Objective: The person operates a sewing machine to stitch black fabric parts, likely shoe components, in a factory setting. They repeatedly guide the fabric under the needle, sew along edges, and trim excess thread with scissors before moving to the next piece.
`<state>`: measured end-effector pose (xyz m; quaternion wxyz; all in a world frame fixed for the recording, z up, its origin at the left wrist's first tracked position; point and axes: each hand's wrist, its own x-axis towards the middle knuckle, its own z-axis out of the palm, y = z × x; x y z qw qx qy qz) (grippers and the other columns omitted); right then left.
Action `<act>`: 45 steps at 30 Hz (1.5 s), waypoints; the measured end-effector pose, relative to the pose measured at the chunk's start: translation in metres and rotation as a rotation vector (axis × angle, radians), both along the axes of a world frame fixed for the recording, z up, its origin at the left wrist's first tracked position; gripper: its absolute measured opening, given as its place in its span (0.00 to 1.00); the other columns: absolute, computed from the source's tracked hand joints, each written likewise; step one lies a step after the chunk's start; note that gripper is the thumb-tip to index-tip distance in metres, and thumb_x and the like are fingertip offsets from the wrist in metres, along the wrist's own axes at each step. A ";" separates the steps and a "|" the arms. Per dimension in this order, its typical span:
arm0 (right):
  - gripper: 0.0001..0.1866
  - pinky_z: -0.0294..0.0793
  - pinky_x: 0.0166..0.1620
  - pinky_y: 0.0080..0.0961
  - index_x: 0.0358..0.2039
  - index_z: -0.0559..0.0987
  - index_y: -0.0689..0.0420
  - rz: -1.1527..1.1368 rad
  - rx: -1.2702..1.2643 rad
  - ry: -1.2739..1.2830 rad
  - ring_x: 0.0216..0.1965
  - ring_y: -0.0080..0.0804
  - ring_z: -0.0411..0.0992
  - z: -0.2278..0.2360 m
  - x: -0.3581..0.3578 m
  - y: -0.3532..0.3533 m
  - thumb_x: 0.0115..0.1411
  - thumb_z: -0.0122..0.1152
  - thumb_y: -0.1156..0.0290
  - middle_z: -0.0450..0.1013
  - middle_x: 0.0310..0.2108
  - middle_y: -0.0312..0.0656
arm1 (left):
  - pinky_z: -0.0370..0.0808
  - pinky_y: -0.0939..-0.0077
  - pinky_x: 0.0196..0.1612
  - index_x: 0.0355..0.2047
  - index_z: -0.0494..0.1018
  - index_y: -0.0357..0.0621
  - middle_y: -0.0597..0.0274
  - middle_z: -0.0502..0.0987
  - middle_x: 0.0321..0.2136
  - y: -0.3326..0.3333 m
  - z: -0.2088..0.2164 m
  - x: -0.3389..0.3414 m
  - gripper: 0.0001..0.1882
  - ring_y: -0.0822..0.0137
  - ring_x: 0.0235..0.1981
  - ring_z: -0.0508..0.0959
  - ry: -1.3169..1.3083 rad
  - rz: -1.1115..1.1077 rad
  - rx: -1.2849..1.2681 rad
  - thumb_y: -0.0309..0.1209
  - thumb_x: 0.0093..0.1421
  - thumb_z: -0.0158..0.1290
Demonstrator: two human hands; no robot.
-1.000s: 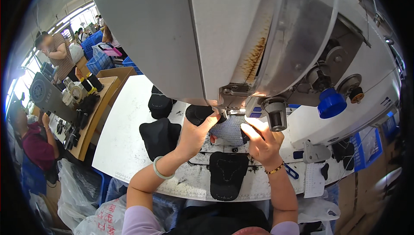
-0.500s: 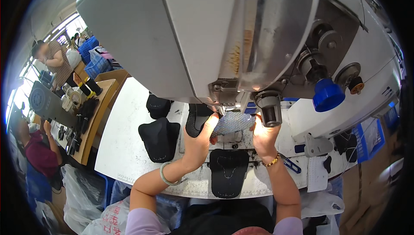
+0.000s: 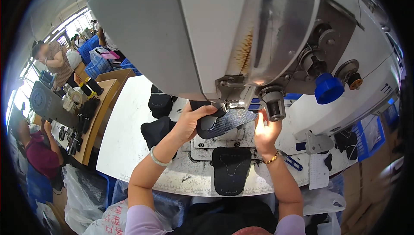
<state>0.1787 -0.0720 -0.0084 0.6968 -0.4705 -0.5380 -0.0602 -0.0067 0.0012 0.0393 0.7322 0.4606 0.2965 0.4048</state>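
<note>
Under the head of a sewing machine (image 3: 233, 80) is a curved fabric piece, grey-blue and patterned with a black edge, like a shoe upper (image 3: 228, 122). My left hand (image 3: 189, 121) grips its black left end between thumb and fingers. At its right end, my right hand (image 3: 267, 133) pinches the edge near the machine's round metal part; some of those fingertips are hidden. Just in front lies a black padded piece (image 3: 231, 170) with a pale stitched outline. Two more black padded pieces (image 3: 156, 133) (image 3: 160, 103) rest left of my left hand, one partly behind my forearm.
The white machine table (image 3: 125, 149) carries dark lint and a ruler edge. Blue-handled snips (image 3: 291, 161) and a paper sheet (image 3: 318, 172) lie to the right. Plastic bags (image 3: 82, 196) hang below the left edge. A wooden bench (image 3: 97, 123) and two people are farther left.
The patterned piece has turned, with its left part swung nearer to me. My left hand has shifted a little left and away from me, still holding it. My right hand stays at the other end.
</note>
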 end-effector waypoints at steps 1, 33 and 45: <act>0.17 0.71 0.37 0.24 0.37 0.75 0.59 -0.050 0.046 -0.098 0.35 0.33 0.71 -0.005 0.004 -0.002 0.46 0.54 0.90 0.71 0.37 0.45 | 0.76 0.78 0.41 0.41 0.69 0.35 0.56 0.76 0.36 -0.003 -0.002 0.004 0.13 0.68 0.37 0.77 -0.037 0.012 0.030 0.22 0.54 0.53; 0.16 0.75 0.29 0.22 0.33 0.78 0.56 0.180 0.215 -0.500 0.28 0.31 0.74 0.006 -0.005 -0.013 0.41 0.62 0.85 0.74 0.33 0.39 | 0.68 0.81 0.36 0.32 0.73 0.32 0.65 0.74 0.26 -0.050 -0.036 0.013 0.14 0.76 0.29 0.71 0.054 0.423 0.318 0.33 0.61 0.48; 0.15 0.73 0.33 0.25 0.33 0.78 0.54 0.134 0.187 -0.548 0.31 0.31 0.72 0.007 0.000 -0.013 0.42 0.62 0.82 0.74 0.34 0.35 | 0.70 0.63 0.49 0.43 0.72 0.34 0.56 0.72 0.42 -0.034 -0.023 -0.010 0.22 0.56 0.45 0.73 0.613 0.519 1.943 0.21 0.44 0.53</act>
